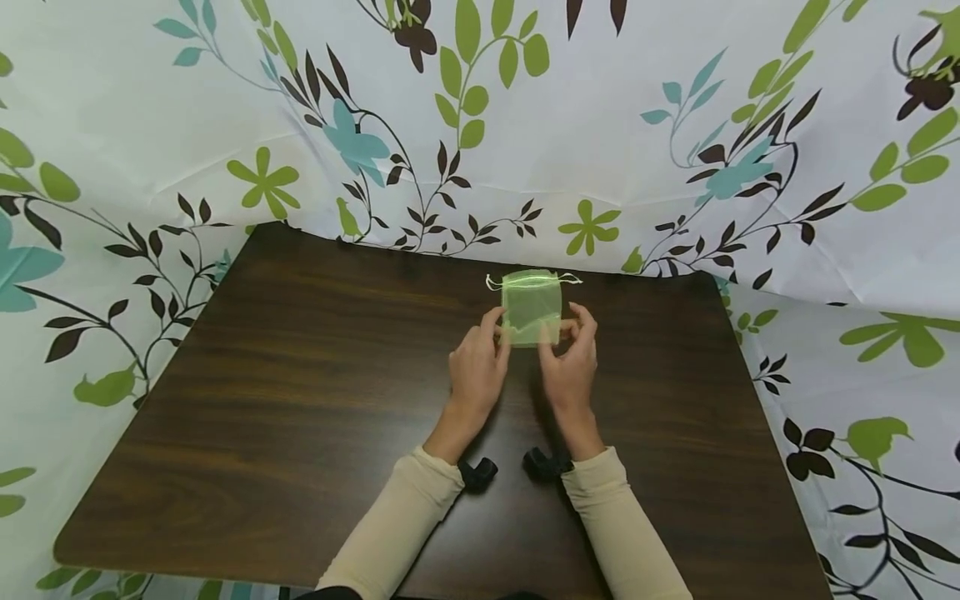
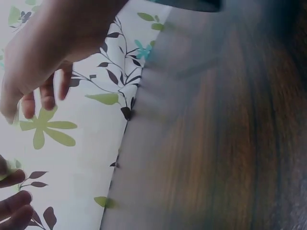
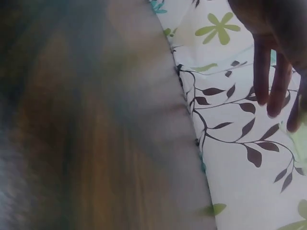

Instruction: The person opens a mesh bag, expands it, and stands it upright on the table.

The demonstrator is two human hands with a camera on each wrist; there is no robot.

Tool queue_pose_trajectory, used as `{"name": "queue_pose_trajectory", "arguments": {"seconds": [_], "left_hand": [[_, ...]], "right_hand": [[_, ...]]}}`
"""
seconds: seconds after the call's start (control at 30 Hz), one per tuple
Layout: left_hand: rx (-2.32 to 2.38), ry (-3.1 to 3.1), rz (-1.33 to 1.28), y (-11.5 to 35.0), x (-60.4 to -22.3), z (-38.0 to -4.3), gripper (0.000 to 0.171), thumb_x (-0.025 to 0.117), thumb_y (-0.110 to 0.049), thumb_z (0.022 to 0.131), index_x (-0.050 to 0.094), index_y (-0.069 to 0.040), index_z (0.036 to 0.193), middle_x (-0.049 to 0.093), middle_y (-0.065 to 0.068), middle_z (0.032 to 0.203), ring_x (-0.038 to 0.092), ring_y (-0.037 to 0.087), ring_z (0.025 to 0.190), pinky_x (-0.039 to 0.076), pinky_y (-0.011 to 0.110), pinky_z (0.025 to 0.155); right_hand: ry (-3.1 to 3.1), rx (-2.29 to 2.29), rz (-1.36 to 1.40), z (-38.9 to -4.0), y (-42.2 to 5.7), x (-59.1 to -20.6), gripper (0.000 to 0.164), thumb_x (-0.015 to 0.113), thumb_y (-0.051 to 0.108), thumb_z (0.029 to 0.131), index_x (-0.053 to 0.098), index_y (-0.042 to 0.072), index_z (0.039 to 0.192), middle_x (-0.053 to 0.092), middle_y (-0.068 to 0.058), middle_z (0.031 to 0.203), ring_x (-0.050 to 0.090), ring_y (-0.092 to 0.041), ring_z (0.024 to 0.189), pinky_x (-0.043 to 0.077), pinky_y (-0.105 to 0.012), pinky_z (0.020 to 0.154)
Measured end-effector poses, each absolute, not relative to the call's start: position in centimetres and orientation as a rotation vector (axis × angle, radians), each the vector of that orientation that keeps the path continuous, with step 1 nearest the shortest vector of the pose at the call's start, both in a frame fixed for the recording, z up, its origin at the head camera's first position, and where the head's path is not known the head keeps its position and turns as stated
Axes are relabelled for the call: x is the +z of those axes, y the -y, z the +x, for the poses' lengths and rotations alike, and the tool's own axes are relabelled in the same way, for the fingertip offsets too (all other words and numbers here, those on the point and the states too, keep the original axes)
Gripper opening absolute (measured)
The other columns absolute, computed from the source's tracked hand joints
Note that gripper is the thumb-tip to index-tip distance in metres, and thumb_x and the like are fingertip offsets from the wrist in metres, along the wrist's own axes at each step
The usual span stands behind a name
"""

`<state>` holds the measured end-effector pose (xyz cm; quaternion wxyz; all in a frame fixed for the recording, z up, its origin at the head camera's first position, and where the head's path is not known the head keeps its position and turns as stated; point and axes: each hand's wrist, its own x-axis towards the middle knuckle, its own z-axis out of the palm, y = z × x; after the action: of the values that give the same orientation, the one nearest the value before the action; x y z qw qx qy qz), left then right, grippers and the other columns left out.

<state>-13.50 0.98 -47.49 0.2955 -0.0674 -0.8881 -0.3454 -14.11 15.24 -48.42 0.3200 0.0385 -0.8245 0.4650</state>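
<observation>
A small sheer green drawstring pouch (image 1: 532, 302) is held up over the far part of the table. Its gathered top, with pale cord loops out to both sides, points away from me. My left hand (image 1: 477, 364) pinches its lower left side between thumb and fingers. On the lower right, my right hand (image 1: 572, 367) pinches the other side the same way. In the left wrist view, the left hand (image 2: 50, 55) shows at the upper left. The right wrist view catches a green edge of the pouch (image 3: 299, 143) beside the right hand (image 3: 280, 43). Whether it contains anything, I cannot tell.
A dark wood-grain table (image 1: 315, 400) lies under both hands. Behind it and at its sides hangs a white curtain (image 1: 600, 125) with leaf, flower and bird prints. Black wrist-camera mounts (image 1: 478, 475) sit by the cuffs of the cream sleeves (image 1: 397, 525).
</observation>
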Motion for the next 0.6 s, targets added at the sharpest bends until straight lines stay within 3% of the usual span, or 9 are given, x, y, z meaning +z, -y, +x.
{"name": "queue_pose_trajectory", "arguments": {"seconds": [0.07, 0.3, 0.43, 0.6], "left_hand": [[-0.883, 2.327, -0.176, -1.0, -47.5, -13.5, 0.031, 0.070, -0.021, 0.101, 0.066, -0.013, 0.131, 0.076, 0.000, 0.084, 0.065, 0.017, 0.063, 0.048, 0.035, 0.044], [-0.971, 2.314, -0.078, -0.8, -47.4, -13.7, 0.036, 0.065, -0.018, 0.103, 0.058, -0.011, 0.139, 0.071, 0.002, 0.081, 0.060, 0.019, 0.058, 0.043, 0.035, 0.045], [-1.053, 2.381, 0.019, -0.6, -47.4, -13.6, 0.037, 0.059, -0.019, 0.106, 0.052, -0.009, 0.141, 0.073, 0.004, 0.086, 0.063, 0.024, 0.060, 0.047, 0.041, 0.050], [-1.108, 2.489, 0.141, -0.6, -47.5, -13.5, 0.023, 0.049, -0.026, 0.109, 0.054, -0.008, 0.122, 0.075, 0.011, 0.081, 0.070, 0.035, 0.064, 0.053, 0.052, 0.059]], "right_hand": [[2.177, 1.153, 0.110, -14.3, -15.4, -48.1, 0.041, 0.060, 0.011, 0.102, 0.051, 0.001, 0.141, 0.061, -0.014, 0.080, 0.053, -0.024, 0.070, 0.045, -0.040, 0.071], [2.161, 0.966, 0.195, -14.3, -15.1, -48.3, 0.029, 0.054, 0.007, 0.104, 0.062, 0.000, 0.130, 0.052, -0.008, 0.062, 0.046, -0.022, 0.056, 0.048, -0.058, 0.100], [2.113, 0.859, 0.282, -14.2, -14.6, -48.7, 0.027, 0.055, 0.003, 0.101, 0.064, -0.002, 0.125, 0.051, -0.008, 0.059, 0.045, -0.022, 0.051, 0.050, -0.056, 0.092], [2.076, 0.775, 0.318, -14.1, -14.0, -48.8, 0.024, 0.058, 0.003, 0.100, 0.065, -0.001, 0.123, 0.054, -0.009, 0.058, 0.046, -0.022, 0.048, 0.049, -0.050, 0.075]]}}
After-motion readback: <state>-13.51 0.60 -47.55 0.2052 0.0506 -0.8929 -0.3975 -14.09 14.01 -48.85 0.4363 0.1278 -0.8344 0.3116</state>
